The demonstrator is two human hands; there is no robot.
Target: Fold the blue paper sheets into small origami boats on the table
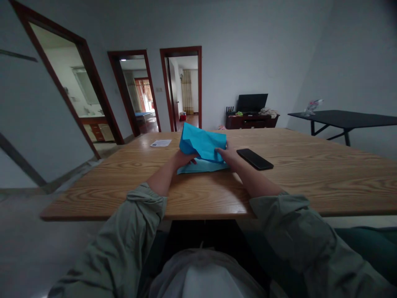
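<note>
A bright blue sheet of paper [203, 142], creased and partly folded over, is held up in front of me above the wooden table. My left hand [186, 158] grips its lower left part, with some fingers hidden under the sheet. At its right edge my right hand [226, 153] pinches the paper, thumb on the near side. Beneath, a paler blue layer [203, 166] lies along the tabletop; whether it belongs to the same sheet I cannot tell. A black smartphone [254, 159] lies flat just right of my right hand.
The wooden table [310, 178] spans the view, its near edge close to my body. A small white printed card [161, 143] lies at its far left. Beyond stand a television [252, 102] on a dark cabinet [248, 122] and a black folding table [347, 118] on the right.
</note>
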